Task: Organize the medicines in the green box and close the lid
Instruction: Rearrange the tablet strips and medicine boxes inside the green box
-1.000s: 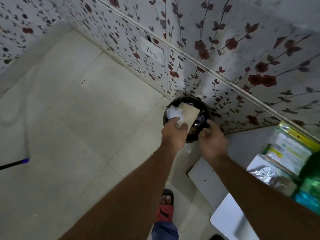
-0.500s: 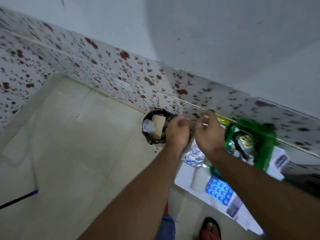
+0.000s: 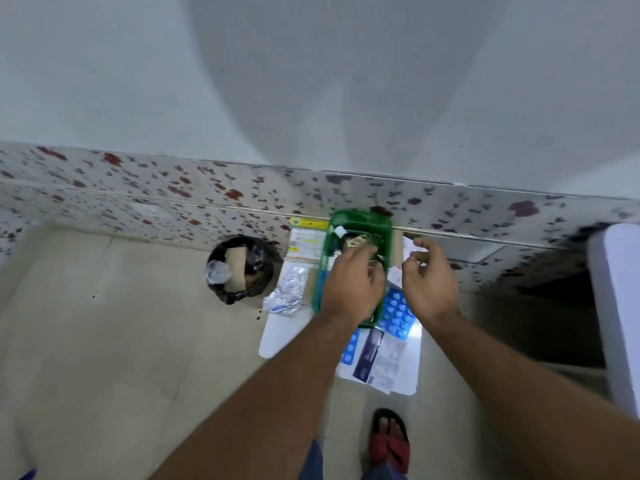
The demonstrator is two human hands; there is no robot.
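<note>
The green box [image 3: 360, 216] stands open on a low white table [image 3: 277, 337] against the flowered wall, with foil packs and a small bottle inside. My left hand [image 3: 353, 282] hovers over the box, fingers stretched toward its contents and holding nothing I can see. My right hand [image 3: 427, 275] floats just right of the box with loosely curled fingers. A blue blister pack [image 3: 398, 313] lies beside the box under my right wrist. Crumpled silver strips [image 3: 287, 292] lie left of the box, and a dark blue medicine carton [image 3: 369, 355] lies nearer to me.
A black bin [image 3: 239, 268] holding cardboard and plastic stands on the floor left of the table. A yellow-green packet [image 3: 306, 237] leans at the wall behind the strips. My foot in a red sandal [image 3: 389, 438] is below the table. A white object [image 3: 620, 306] rises at the right edge.
Both hands have left the bin, where cardboard and white waste now lie, and swung right to the green box. The view has turned from the bin to the table.
</note>
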